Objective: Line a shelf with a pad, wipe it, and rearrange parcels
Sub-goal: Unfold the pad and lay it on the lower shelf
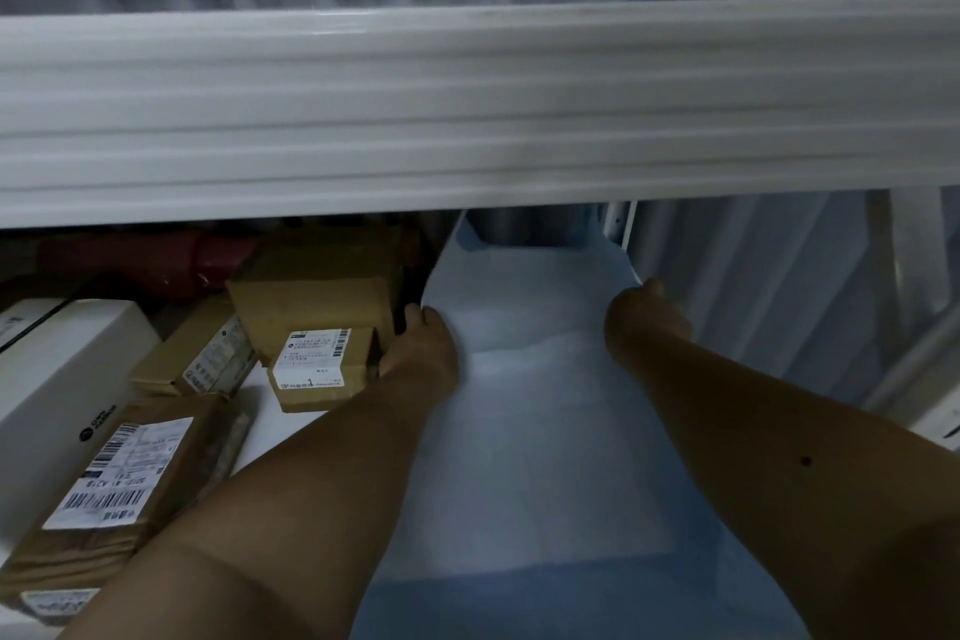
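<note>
While hands hold it, pad (524,379) pale, creased

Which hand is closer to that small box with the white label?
Left. The left hand is right beside the small box, at its right edge. The right hand is across the pad, at its far side.
</note>
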